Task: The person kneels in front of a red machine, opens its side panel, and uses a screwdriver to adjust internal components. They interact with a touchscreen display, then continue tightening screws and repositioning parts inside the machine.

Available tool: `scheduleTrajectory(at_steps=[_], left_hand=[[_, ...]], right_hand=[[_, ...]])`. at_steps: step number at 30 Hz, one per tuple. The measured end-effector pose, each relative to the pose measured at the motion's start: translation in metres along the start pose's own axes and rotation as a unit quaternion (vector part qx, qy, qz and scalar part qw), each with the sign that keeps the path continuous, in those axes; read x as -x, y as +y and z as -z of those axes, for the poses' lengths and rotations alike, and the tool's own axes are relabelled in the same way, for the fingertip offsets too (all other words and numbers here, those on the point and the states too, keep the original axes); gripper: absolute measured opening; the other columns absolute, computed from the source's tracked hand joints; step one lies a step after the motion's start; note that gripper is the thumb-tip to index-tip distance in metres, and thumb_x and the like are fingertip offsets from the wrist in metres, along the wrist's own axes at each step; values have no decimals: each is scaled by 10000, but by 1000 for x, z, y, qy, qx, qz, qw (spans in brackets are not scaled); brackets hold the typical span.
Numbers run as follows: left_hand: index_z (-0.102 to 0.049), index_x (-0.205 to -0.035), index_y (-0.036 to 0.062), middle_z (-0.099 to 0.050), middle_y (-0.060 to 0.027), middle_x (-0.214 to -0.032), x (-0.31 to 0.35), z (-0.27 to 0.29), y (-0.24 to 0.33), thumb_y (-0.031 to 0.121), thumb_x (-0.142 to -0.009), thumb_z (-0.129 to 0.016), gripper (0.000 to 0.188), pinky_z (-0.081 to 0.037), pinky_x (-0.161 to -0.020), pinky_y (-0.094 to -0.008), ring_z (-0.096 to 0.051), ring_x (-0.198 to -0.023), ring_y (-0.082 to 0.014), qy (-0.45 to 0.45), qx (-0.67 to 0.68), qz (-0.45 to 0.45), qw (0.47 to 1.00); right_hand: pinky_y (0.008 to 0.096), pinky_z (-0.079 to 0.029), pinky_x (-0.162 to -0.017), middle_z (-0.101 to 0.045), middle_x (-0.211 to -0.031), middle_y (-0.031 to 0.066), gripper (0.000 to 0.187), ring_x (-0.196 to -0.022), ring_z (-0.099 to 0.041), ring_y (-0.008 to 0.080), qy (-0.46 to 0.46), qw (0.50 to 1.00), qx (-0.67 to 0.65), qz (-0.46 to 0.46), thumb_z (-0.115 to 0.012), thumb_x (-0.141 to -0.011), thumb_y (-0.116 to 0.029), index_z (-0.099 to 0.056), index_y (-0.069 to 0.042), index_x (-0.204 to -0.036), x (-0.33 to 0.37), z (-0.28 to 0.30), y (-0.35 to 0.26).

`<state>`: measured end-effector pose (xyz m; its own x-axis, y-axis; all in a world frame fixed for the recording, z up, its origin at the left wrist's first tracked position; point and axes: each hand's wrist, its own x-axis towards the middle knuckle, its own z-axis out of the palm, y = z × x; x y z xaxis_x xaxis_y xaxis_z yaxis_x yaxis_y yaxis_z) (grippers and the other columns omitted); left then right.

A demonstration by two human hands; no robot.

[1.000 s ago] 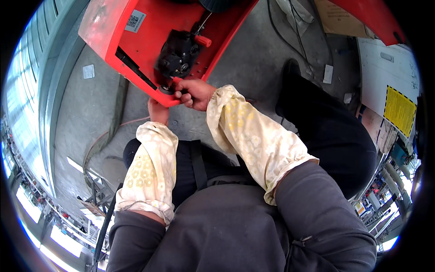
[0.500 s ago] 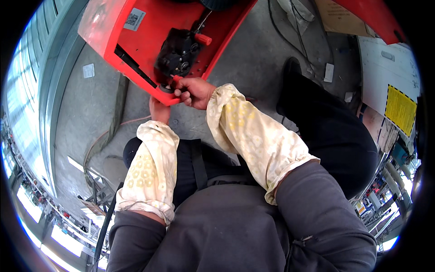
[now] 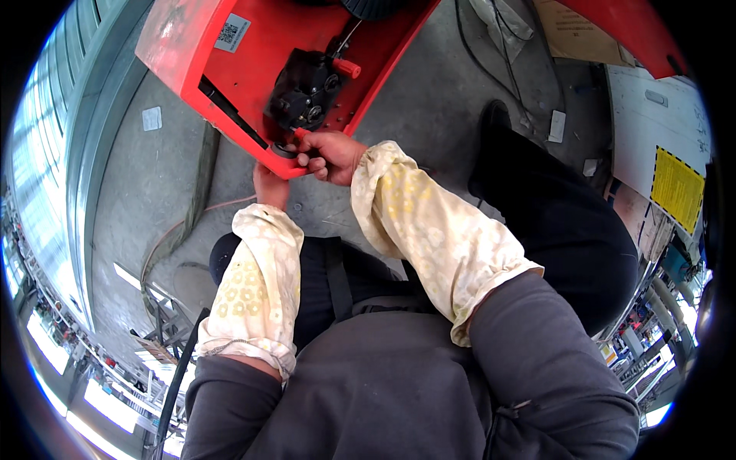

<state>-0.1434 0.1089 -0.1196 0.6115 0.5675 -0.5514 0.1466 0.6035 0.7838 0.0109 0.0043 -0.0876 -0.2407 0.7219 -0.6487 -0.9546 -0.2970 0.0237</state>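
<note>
A red metal housing (image 3: 153, 44) stands in front of me, with a black mechanical unit (image 3: 300, 93) inside it. A red-handled part (image 3: 346, 69) sticks out beside that unit. My right hand (image 3: 334, 156) is at the housing's near corner, its fingers closed around a small red piece (image 3: 300, 133) next to a round black fitting (image 3: 284, 150). Most of what those fingers grip is covered. Below the same corner is my left hand (image 3: 271, 187); its fingers go behind the housing's edge and are hidden.
Dark cables (image 3: 498, 73) lie on the grey concrete floor at the far right, near a cardboard box (image 3: 579, 34). A white panel with a yellow label (image 3: 678, 188) stands at the right. A hose (image 3: 180, 230) runs along the floor at the left.
The view has shifted very slightly, so the housing appears a little lower and further right. Both hands keep their places at the corner.
</note>
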Motion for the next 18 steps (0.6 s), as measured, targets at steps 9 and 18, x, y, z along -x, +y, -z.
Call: scheduleTrajectory(at_steps=[9, 18], left_hand=[[-547, -1175, 25, -633, -85, -1045, 0, 3, 4, 224, -975, -501, 285, -545, -823, -340, -638, -921, -181, -6, -28, 38, 999], [-548, -1105, 71, -612, -1, -907, -2, -3, 1, 201, -904, -619, 249, -500, -789, -308, -611, -800, -124, 28, -12, 10, 999]], right_hand=[[168, -335, -365, -573, -665, -10, 66, -428, -411, 30, 6, 1000, -18, 9, -500, -869, -127, -550, -100, -904, -7, 3, 2], [170, -361, -371, -595, -688, 3, 67, -449, -440, 36, 58, 998, -16, 22, -496, -881, -119, -550, -81, -894, -1, -6, 2]])
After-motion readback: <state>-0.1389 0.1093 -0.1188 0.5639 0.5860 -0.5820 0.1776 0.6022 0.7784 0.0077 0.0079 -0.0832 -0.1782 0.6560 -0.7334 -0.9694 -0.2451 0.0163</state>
